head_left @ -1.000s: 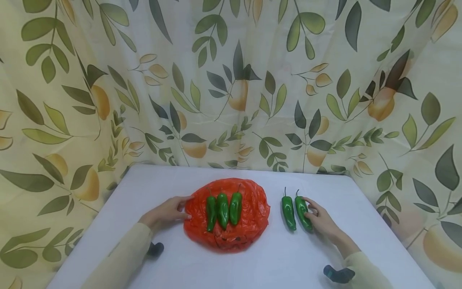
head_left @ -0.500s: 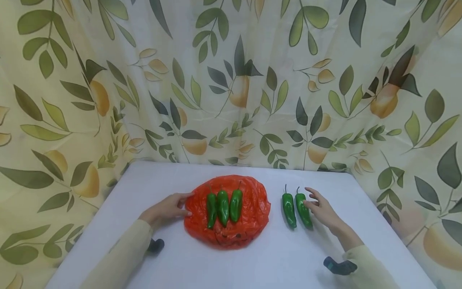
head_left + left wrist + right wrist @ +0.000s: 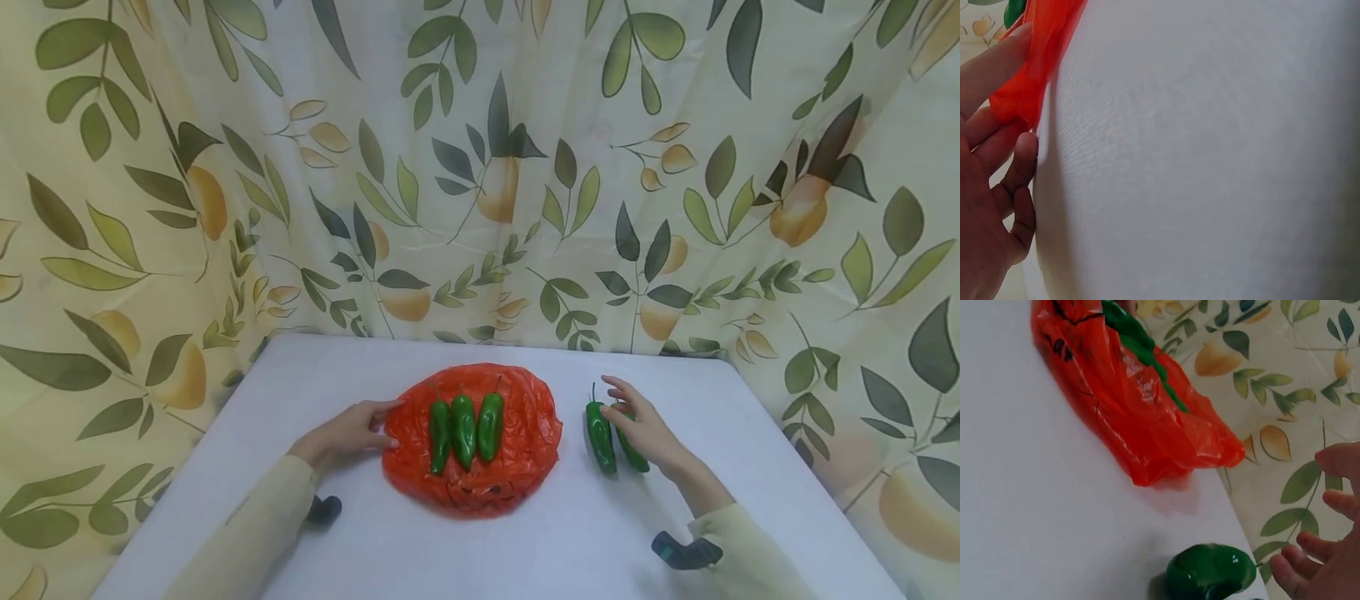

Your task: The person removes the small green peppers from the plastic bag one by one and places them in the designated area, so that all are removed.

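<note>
Three green chili peppers (image 3: 464,429) lie side by side on a crumpled red plastic bag (image 3: 528,417) with black lines near its front. My left hand (image 3: 348,432) holds the bag's left edge, its thumb over the red plastic and other fingers behind it in the left wrist view. Two more peppers lie right of the bag, a left one (image 3: 600,437) and a right one (image 3: 637,457) partly hidden by my right hand (image 3: 641,425). That hand hovers over them, fingers loosely spread with nothing held. In the right wrist view its fingers are apart from a green pepper (image 3: 1210,572).
The white tabletop (image 3: 525,554) carries the bag and peppers. A leaf-and-fruit patterned curtain (image 3: 480,275) hangs behind the table and along both sides. Dark wrist devices (image 3: 686,552) stick out beside the sleeves.
My right hand has come away from the right pepper and moved left over the pair, hiding part of it. My left hand stays at the bag. The peppers keep their places.
</note>
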Action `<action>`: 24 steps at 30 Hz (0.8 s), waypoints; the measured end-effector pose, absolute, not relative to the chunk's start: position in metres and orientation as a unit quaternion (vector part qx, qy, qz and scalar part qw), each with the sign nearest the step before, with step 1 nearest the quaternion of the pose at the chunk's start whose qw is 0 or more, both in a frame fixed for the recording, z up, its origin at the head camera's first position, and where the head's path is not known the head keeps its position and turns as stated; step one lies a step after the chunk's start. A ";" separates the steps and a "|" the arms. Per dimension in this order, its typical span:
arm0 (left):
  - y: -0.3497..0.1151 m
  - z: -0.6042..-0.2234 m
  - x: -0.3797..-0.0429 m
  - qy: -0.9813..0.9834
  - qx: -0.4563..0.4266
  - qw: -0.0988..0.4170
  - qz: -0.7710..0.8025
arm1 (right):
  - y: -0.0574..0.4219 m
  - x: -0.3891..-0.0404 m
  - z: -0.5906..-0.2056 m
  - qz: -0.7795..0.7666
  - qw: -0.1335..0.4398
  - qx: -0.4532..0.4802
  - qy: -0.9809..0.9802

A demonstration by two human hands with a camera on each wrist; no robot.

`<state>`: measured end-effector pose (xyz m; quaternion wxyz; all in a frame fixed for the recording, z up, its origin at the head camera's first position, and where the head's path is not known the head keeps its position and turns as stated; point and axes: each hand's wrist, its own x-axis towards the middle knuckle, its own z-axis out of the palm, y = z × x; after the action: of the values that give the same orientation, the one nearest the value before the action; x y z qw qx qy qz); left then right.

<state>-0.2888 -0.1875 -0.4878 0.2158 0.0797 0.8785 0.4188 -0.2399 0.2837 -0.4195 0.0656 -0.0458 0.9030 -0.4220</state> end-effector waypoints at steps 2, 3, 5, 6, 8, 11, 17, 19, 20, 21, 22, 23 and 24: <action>-0.188 -0.487 -0.288 0.876 0.076 0.215 0.424 | 0.274 -0.241 -0.419 -0.425 0.061 -0.056 0.901; -0.188 -0.487 -0.288 0.875 0.074 0.215 0.427 | 0.270 -0.241 -0.419 -0.429 0.059 -0.061 0.899; -0.188 -0.487 -0.288 0.876 0.073 0.212 0.427 | 0.262 -0.241 -0.420 -0.439 0.057 -0.069 0.894; -0.188 -0.487 -0.289 0.876 0.077 0.211 0.426 | 0.258 -0.241 -0.421 -0.446 0.057 -0.071 0.890; -0.187 -0.488 -0.290 0.877 0.079 0.210 0.424 | 0.252 -0.240 -0.423 -0.453 0.056 -0.075 0.886; -0.187 -0.489 -0.291 0.877 0.082 0.209 0.424 | 0.244 -0.239 -0.426 -0.464 0.056 -0.090 0.880; -0.186 -0.492 -0.291 0.875 0.080 0.210 0.428 | 0.229 -0.236 -0.429 -0.483 0.063 -0.121 0.865; -0.186 -0.492 -0.290 0.877 0.079 0.210 0.426 | 0.223 -0.235 -0.429 -0.490 0.069 -0.127 0.859; -0.186 -0.492 -0.290 0.878 0.079 0.209 0.424 | 0.220 -0.234 -0.428 -0.495 0.072 -0.129 0.856; -0.186 -0.492 -0.289 0.879 0.078 0.209 0.421 | 0.218 -0.234 -0.428 -0.498 0.075 -0.131 0.854; -0.186 -0.492 -0.289 0.881 0.078 0.208 0.418 | 0.215 -0.234 -0.428 -0.499 0.077 -0.133 0.853; -0.186 -0.491 -0.290 0.882 0.079 0.208 0.415 | 0.213 -0.234 -0.428 -0.500 0.079 -0.135 0.852; -0.186 -0.491 -0.289 0.884 0.079 0.206 0.412 | 0.211 -0.234 -0.428 -0.501 0.081 -0.135 0.851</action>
<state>-0.2894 -0.1864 -0.4906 0.2065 0.0794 0.8841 0.4116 -0.2341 0.2107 -0.4283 0.0810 -0.1352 0.8510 -0.5010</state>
